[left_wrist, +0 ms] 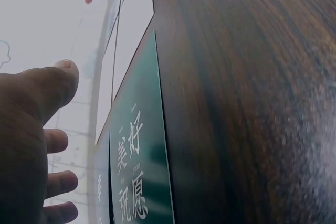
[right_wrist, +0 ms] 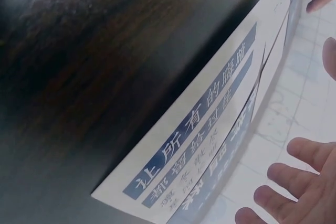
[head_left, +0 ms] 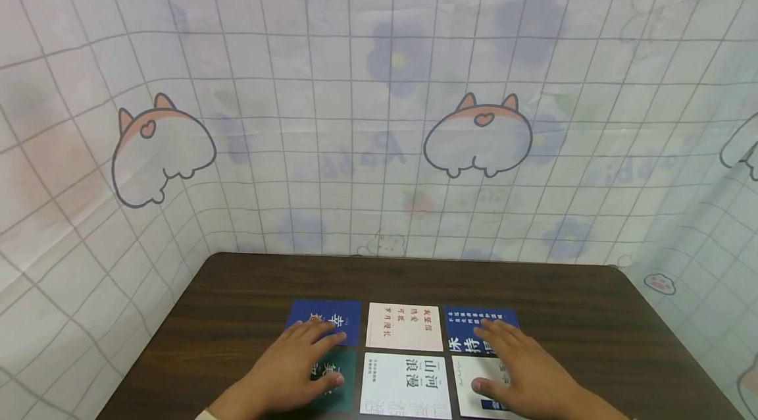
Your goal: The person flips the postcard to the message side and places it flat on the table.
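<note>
Printed cards with Chinese characters lie flat in two rows of three. The far row has a blue card (head_left: 351, 312), a cream card (head_left: 404, 328) with red characters, and another blue card (head_left: 458, 316). Nearer lie a dark green card (left_wrist: 137, 129), a white card (head_left: 405, 384) and an off-white card (right_wrist: 207, 103) with dark blue strips. My left hand (head_left: 290, 367), fingers spread, is above the left-hand cards and partly covers them. Over the right-hand cards hovers my right hand (head_left: 527, 374), fingers apart. Both hands hold nothing; the wrist views show them apart from the cards.
The cards lie on a dark brown wood-grain table (head_left: 237, 301) with rounded far corners. A pale grid-patterned curtain (head_left: 355, 110) with cartoon animal prints hangs behind the table and along both sides.
</note>
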`<state>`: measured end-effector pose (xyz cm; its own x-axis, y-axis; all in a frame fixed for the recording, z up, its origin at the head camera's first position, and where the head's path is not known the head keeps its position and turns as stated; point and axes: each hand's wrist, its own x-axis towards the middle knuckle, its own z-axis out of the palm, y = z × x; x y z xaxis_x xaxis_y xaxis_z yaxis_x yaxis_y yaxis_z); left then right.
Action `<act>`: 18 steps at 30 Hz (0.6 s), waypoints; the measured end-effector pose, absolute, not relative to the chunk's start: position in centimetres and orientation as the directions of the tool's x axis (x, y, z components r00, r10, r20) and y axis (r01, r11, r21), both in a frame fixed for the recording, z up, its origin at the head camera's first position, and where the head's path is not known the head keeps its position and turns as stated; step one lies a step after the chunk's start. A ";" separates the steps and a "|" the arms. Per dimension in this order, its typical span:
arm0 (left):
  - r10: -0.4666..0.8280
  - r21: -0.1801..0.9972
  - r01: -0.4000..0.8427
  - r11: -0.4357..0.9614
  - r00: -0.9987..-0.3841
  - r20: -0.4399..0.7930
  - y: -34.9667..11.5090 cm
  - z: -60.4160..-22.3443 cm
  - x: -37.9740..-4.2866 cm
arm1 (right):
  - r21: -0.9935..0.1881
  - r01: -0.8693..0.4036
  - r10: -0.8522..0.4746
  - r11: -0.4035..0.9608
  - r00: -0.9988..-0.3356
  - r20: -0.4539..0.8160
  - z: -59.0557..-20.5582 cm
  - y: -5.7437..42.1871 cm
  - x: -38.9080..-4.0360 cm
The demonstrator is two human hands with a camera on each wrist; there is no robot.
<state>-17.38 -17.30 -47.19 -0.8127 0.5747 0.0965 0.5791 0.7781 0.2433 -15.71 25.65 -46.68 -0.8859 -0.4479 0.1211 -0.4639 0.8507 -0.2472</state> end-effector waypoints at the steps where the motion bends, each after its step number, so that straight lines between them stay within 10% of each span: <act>1: 0.576 0.246 0.578 0.778 -0.813 0.090 -17.3 -47.3 -17.4 | -0.244 -0.471 -0.453 0.848 -0.882 0.128 -46.8 25.6 -15.7; 18: 0.602 0.196 0.612 0.766 -0.790 0.114 -16.2 -48.0 -17.6 | -0.217 -0.527 -0.499 0.822 -0.849 0.174 -47.3 24.7 -15.7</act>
